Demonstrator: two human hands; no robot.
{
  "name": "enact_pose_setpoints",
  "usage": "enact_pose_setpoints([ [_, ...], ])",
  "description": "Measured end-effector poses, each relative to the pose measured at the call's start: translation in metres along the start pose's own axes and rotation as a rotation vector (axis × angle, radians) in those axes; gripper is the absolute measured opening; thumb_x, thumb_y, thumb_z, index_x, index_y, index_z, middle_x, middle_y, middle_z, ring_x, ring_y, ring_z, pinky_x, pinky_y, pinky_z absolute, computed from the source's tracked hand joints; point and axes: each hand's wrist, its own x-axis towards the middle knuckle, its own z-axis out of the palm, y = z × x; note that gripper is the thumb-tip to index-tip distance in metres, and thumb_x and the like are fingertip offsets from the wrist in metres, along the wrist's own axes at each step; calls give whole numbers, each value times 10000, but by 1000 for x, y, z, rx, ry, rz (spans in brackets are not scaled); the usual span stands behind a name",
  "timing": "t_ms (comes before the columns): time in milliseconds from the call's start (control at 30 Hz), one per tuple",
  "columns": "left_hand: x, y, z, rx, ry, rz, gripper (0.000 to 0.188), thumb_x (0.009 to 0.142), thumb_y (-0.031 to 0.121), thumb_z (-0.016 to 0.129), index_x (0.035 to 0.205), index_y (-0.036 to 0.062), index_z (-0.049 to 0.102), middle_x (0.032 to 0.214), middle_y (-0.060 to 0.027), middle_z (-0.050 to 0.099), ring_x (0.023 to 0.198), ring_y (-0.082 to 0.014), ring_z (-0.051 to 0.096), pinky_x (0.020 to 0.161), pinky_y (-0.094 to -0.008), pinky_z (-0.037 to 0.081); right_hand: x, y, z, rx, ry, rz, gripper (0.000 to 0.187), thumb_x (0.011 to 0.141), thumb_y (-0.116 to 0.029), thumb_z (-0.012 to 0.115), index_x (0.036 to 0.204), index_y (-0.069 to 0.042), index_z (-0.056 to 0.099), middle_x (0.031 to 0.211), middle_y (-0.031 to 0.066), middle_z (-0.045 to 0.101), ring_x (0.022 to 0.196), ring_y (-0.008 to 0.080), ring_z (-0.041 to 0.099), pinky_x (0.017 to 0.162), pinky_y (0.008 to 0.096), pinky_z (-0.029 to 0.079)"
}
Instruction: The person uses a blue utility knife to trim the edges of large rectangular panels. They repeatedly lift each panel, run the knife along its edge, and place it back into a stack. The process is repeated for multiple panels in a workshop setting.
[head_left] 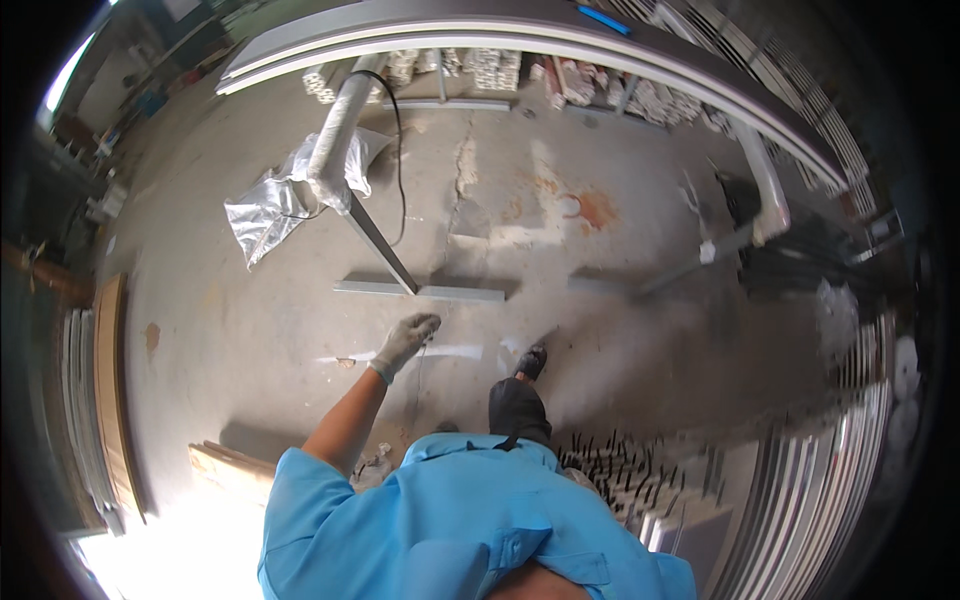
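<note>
With the left arm stretched forward and only slightly bent at the elbow, the left hand (404, 345) is held over the floor (255, 350) at about 11 o'clock of the blue shirt (480, 500). Forearm is aimed at 1 o'clock; wrist is kept roughly in line with it. Right hand is out of view, so its pose and fingers cannot be told.

Nearest to the left hand: bench leg (382, 245), just off at 12 o'clock. Its lower post is bare, grey and slanted, joined to a flat grey foot bar (465, 294) set on the concrete. Upper part is sheathed in pale, crinkled wrapping (338, 130), with a black cable (401, 150) hung beside it. The long grey bench top (450, 15) is carried above, edged by white strips; a blue strip (604, 19) is laid on it at 1 o'clock.

Left hand is covered by a pale glove, dark at the tips. Fingers are curled inward, tips bunched near each other; whether they are fully closed, or something small is pinched, can't be told at this size. Foot bar doesn't appear to be touched.

Silvery sheeting (262, 215) is spread between 10 and 11 o'clock; a black shoe (532, 362) is planted at 3 o'clock.
</note>
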Motion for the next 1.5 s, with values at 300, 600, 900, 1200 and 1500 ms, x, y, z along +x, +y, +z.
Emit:
enact_pose_setpoints([
  [300, 124, 159, 12, -119, 213, 198, 440, 987, 385, 649, 1260, 40, 636, 1034, -22, 670, 880, -125, 633, 790, -285, 518, 184, 29, -300, 272, 628, -96, 380, 987, -335, 593, 1180, -13, 655, 1194, 152, 699, 1066, 299, 666, 923, 393, 500],
  [600, 290, 248, -89, -472, 611, 153, 698, 871, 386, 783, 1442, 115, 487, 1203, -55, 609, 915, -178, 563, 752, -358, 497, 174, -156, -481, 509, 587, -440, 426, 987, -279, 639, 1307, 1, 616, 1278, 177, 660, 1180, 284, 621, 1013, 361, 461],
  [900, 387, 269, -159, -503, 531, 34, 511, 947, 360, 693, 1413, 276, 501, 1181, 1, 639, 1005, -182, 591, 839, -371, 480, 152, -258, -555, 253, 638, -482, 284, 933, -158, 674, 1175, -10, 686, 1090, 164, 736, 993, 240, 721, 861, 349, 545],
  [1200, 315, 264, -115, -410, -301, 345, 500, 963, 420, 668, 1189, -22, 606, 1160, -144, 669, 954, -274, 705, 841, -423, 597, 170, -385, -805, -72, 1601, -754, 350, 954, -342, 620, 1220, -118, 659, 1134, 159, 695, 1025, 358, 659, 880, 469, 524],
  [1500, 236, 255, -79, -343, -359, 233, 481, 976, 407, 655, 1187, -25, 627, 1137, -135, 681, 978, -220, 693, 882, -357, 567, 225, -420, -855, -155, 1406, -39, 427, 995, -453, 524, 1250, -129, 633, 1196, 161, 655, 1146, 365, 607, 976, 485, 488],
])
